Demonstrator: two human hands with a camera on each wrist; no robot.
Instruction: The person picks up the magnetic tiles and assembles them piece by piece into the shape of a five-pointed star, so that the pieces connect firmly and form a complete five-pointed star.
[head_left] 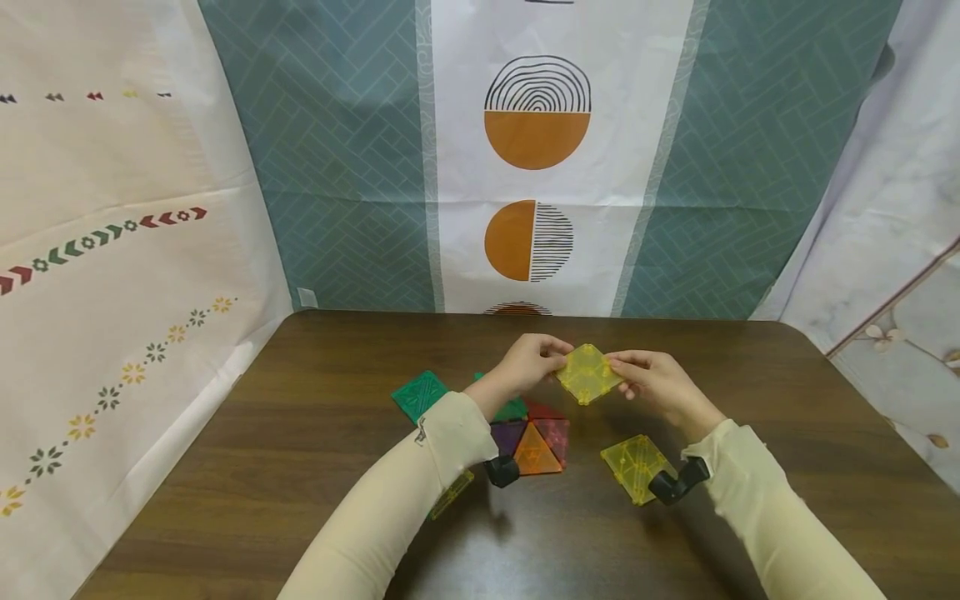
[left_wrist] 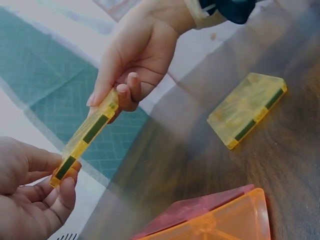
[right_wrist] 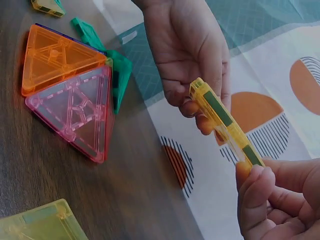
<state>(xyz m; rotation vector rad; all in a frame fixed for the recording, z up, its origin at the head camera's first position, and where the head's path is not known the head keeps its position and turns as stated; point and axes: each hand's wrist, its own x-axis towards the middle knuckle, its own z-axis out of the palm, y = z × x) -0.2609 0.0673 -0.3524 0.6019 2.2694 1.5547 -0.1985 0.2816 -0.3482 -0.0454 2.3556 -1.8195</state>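
Note:
Above the table, my left hand (head_left: 531,363) and my right hand (head_left: 663,387) pinch opposite corners of one yellow square magnetic tile (head_left: 588,375). Seen edge-on in the left wrist view, the tile (left_wrist: 82,140) shows dark strips along its side. Below the left hand stands a cluster of triangular tiles: an orange triangle (head_left: 536,451), a pink one (right_wrist: 75,112), a purple one (head_left: 507,435) and red and green pieces. A second yellow tile (head_left: 637,467) lies under the right wrist, apart from the cluster.
A green tile (head_left: 418,394) lies left of the cluster. Another yellow tile (head_left: 452,494) is partly hidden by the left forearm. The brown wooden table (head_left: 300,467) meets a patterned cloth (head_left: 352,167) at its back edge, with more cloth at both sides.

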